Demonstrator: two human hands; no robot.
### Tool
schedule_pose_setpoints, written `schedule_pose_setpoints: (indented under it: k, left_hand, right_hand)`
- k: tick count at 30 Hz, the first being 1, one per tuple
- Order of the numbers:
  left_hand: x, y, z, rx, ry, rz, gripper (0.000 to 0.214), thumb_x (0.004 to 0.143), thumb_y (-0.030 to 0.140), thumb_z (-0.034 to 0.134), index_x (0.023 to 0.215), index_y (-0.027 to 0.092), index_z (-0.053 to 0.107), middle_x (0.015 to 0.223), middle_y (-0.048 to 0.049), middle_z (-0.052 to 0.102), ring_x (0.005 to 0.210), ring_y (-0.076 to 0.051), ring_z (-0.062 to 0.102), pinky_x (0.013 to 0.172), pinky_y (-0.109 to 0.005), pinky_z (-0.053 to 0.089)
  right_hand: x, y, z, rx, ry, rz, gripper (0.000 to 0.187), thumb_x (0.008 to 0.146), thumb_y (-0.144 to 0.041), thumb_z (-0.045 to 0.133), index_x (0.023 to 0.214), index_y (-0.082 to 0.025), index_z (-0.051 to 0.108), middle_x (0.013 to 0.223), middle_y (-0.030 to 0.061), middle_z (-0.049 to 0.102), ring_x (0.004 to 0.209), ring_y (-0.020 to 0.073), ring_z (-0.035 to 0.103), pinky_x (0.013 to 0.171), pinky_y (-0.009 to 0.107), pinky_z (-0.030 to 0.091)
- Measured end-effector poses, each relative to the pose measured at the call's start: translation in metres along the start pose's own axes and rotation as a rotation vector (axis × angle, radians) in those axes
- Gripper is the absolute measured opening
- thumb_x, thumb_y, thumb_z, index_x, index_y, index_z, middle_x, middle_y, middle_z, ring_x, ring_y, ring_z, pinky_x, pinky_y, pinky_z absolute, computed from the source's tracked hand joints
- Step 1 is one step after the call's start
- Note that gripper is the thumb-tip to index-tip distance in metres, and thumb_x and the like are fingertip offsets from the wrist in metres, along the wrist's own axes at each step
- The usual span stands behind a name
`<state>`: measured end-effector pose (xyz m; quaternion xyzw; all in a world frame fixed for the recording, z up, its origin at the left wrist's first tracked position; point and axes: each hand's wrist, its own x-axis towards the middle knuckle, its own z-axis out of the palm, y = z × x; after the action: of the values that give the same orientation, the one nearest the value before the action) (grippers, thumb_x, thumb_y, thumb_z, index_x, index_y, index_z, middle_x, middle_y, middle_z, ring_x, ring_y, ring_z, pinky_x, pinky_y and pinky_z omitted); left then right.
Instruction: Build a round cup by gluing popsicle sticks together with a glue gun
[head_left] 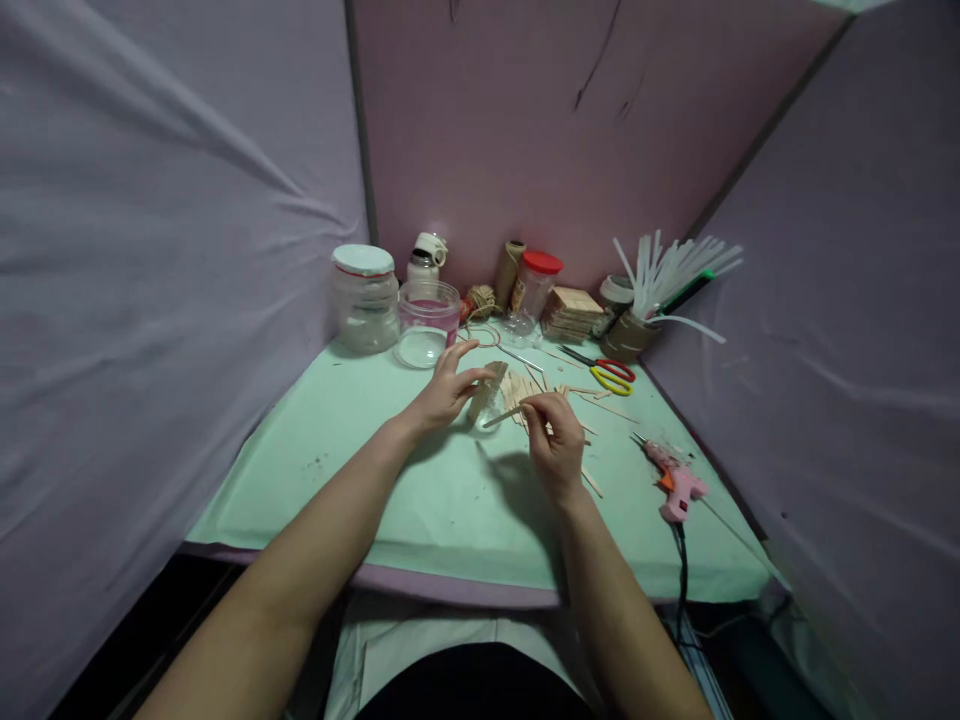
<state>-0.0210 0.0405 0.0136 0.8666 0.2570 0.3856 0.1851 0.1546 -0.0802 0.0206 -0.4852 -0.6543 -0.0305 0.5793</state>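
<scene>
My left hand (448,388) holds a small piece made of wooden craft sticks (486,388) between thumb and fingers, just above the green table top (420,490). My right hand (553,438) pinches a single wooden stick (504,416), whose tip points left toward that piece. A loose heap of wooden sticks (529,388) lies on the table right behind both hands.
A pink glue gun (675,482) with a black cord lies at the right. Red and yellow scissors (609,372) lie behind the sticks. Along the back stand clear jars (365,298), a red-lidded jar (534,285), twine (481,298), stacked wood (571,312) and a cup of glue sticks (651,290). Cloth walls close in on three sides.
</scene>
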Motion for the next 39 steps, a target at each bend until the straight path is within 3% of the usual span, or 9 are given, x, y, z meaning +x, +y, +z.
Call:
schedule_pose_setpoints:
  k: [6,13,39]
  left_hand:
    - [0.005,0.008,0.017,-0.015,0.030,0.062,0.020,0.092,0.025,0.047,0.093,0.019,0.066,0.142,-0.0116,0.044,0.136,-0.026,0.036,0.114,-0.048,0.030]
    - [0.007,0.019,0.016,-0.147,-0.069,0.058,0.017,0.090,0.021,0.045,0.087,0.016,0.061,0.134,-0.0142,0.048,0.123,-0.023,0.050,0.105,-0.038,0.042]
    - [0.000,0.022,0.023,-0.215,-0.050,0.009,0.017,0.090,0.021,0.047,0.090,0.017,0.063,0.136,-0.0126,0.048,0.124,-0.022,0.049,0.106,-0.038,0.041]
  right_hand:
    - [-0.004,0.009,0.003,0.017,0.011,-0.112,0.010,0.093,-0.017,0.054,0.089,-0.021,0.061,0.082,0.0040,0.061,0.080,0.0179,0.057,0.073,0.033,0.047]
    - [-0.005,0.015,0.004,-0.048,-0.023,-0.151,0.010,0.094,-0.019,0.053,0.089,-0.021,0.062,0.082,0.0045,0.060,0.079,0.0185,0.056,0.073,0.034,0.047]
    - [-0.014,0.018,0.011,-0.056,-0.074,-0.140,0.011,0.093,-0.021,0.056,0.086,-0.021,0.065,0.080,0.0037,0.057,0.077,0.0179,0.054,0.071,0.032,0.046]
